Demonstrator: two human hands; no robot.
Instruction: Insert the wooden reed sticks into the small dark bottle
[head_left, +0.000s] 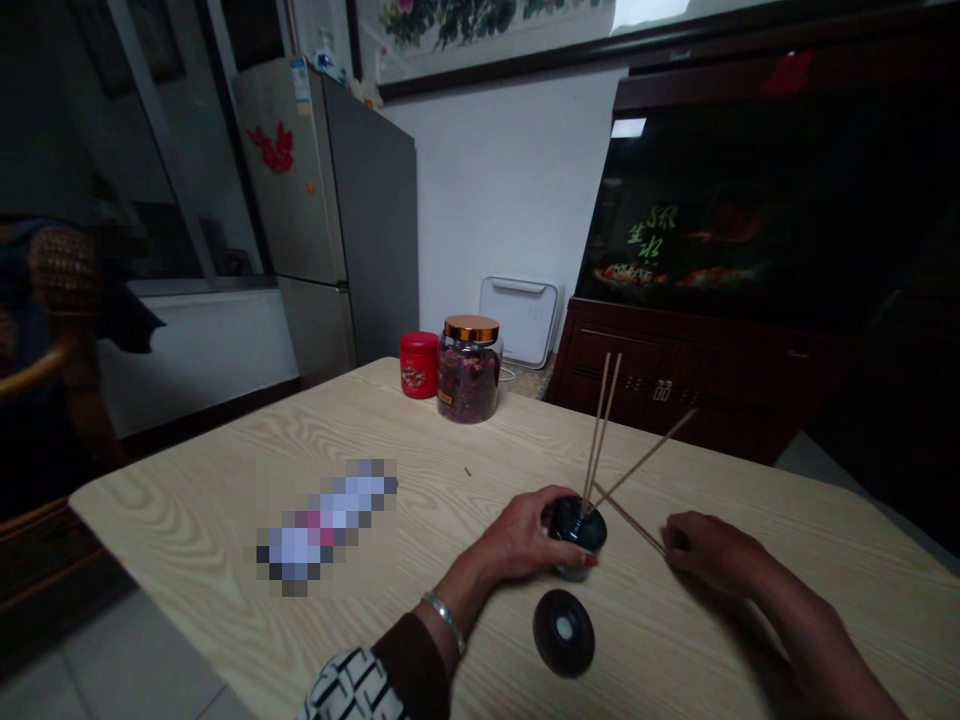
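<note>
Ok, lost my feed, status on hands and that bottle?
Left hand wrapped round the dark bottle, three reed sticks standing in it. Right hand pinching a fourth stick low. Black lid lying loose nearby.

Wood-grain table, red tin, flower jar, dark bottle, black lid

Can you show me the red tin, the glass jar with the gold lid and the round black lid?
red tin (418, 366): head view, front side.
glass jar (469, 380): head view, glass body.
round black lid (563, 632): head view, centre.
</note>
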